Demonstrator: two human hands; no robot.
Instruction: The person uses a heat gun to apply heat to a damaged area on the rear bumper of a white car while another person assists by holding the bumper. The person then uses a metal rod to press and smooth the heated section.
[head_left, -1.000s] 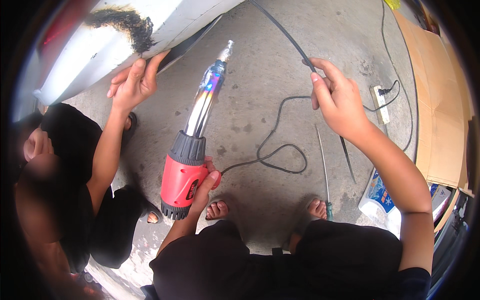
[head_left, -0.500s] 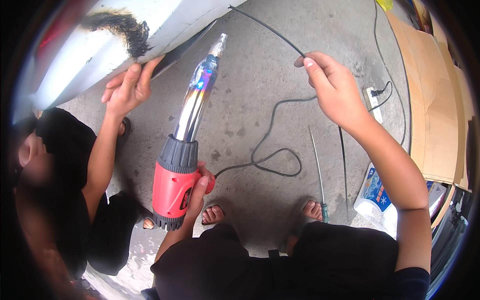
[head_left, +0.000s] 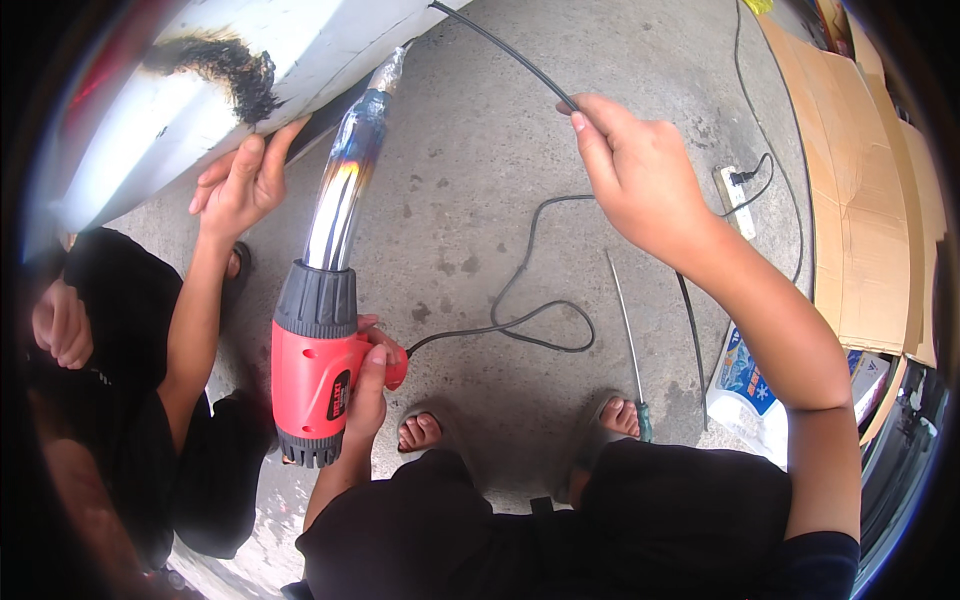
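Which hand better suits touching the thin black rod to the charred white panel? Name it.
Probably the right hand: it pinches the rod, its far end toward the panel; the left hand grips the red heat gun.

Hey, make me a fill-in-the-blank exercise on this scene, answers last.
The metal-barrelled heat gun in the person's left hand has a ____ and black body.
The person's right hand holds a long, thin rod coloured ____.
The green-handled screwdriver lies beside the person's ____ foot.
The curved, charred mark is on a glossy panel coloured ____.
Missing words: red; black; right; white.
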